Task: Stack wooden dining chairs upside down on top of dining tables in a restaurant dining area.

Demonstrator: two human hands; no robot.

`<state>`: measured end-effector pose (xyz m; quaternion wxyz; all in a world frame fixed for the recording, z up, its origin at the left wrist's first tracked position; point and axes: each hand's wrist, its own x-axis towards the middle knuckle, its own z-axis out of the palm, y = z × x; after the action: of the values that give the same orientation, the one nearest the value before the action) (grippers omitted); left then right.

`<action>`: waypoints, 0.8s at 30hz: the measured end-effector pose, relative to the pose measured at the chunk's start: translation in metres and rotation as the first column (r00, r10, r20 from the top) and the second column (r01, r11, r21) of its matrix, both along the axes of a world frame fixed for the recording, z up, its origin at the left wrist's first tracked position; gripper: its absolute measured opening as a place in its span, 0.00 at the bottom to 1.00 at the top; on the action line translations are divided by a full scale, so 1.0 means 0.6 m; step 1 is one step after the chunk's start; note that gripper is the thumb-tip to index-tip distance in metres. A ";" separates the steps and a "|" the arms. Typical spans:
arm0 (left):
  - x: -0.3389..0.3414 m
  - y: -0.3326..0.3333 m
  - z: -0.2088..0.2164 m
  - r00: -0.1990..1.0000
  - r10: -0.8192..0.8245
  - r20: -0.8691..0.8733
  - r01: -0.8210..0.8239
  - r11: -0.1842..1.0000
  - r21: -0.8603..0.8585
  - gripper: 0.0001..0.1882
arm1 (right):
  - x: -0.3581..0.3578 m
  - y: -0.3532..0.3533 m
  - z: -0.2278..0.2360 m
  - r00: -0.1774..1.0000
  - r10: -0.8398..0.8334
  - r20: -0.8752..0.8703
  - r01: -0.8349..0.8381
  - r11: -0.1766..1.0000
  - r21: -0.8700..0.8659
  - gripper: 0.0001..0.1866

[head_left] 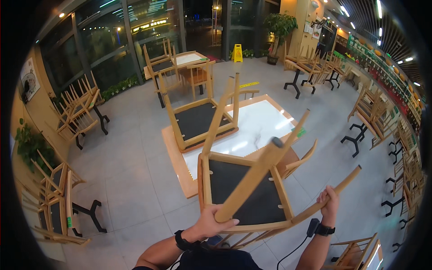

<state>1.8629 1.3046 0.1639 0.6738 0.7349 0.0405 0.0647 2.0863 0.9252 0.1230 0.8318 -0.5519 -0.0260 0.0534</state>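
An upside-down wooden chair (245, 191), its black seat underside facing up, is in both my hands at the near edge of a table. My left hand (213, 222) is wrapped round the base of its near left leg, beside the seat frame. Farther along, my right hand (330, 200) grips the near right leg, which slants out to the right. The table (270, 117) has a glossy white top with a wood border. Another upturned chair (195, 121) rests on its far left part. Whether the held chair touches the tabletop, I cannot tell.
An upright chair (301, 159) stands against the table's right side. Tables with upturned chairs (83, 105) line the left wall and the right side (373, 108). Farther back are a yellow floor sign (237, 53), a potted plant (274, 36) and another table (189, 58).
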 end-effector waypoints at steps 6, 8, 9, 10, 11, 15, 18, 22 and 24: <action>-0.031 0.120 -0.059 0.976 0.215 0.023 -0.207 0.958 -0.198 0.07 | 0.018 0.217 0.093 0.980 -0.063 0.191 0.087 0.989 -0.121 0.12; -0.030 0.130 -0.079 0.942 0.334 0.017 -0.324 0.922 -0.211 0.07 | 0.032 0.251 0.095 0.976 -0.025 0.217 0.058 0.988 -0.144 0.13; -0.028 0.130 -0.095 0.927 0.376 0.013 -0.366 0.910 -0.196 0.07 | 0.045 0.267 0.088 0.972 -0.010 0.233 0.049 0.985 -0.165 0.13; -0.023 0.129 -0.110 0.907 0.421 0.010 -0.413 0.893 -0.176 0.07 | 0.055 0.281 0.082 0.969 0.011 0.247 0.036 0.982 -0.183 0.14; -0.022 0.128 -0.126 0.871 0.486 0.067 -0.476 0.871 -0.118 0.07 | 0.062 0.298 0.080 0.966 0.012 0.257 0.045 0.976 -0.213 0.15; -0.036 0.104 -0.175 0.838 0.546 0.009 -0.529 0.815 -0.238 0.08 | 0.097 0.332 0.056 0.942 0.110 0.318 -0.013 0.956 -0.293 0.11; -0.022 0.093 -0.232 0.805 0.578 0.132 -0.566 0.815 -0.120 0.11 | 0.132 0.341 0.036 0.929 0.180 0.324 -0.109 0.968 -0.227 0.12; 0.025 0.077 -0.253 0.732 0.668 0.134 -0.657 0.745 -0.116 0.08 | 0.205 0.345 0.002 0.921 0.251 0.298 -0.195 0.959 -0.206 0.10; 0.056 0.077 -0.255 0.719 0.680 0.143 -0.672 0.733 -0.105 0.09 | 0.240 0.348 -0.017 0.921 0.255 0.294 -0.205 0.960 -0.189 0.10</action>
<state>1.8962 1.3508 0.0110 0.6210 0.6456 0.2489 0.3682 2.2301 1.1339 0.1130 0.7594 -0.6093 -0.2192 0.0637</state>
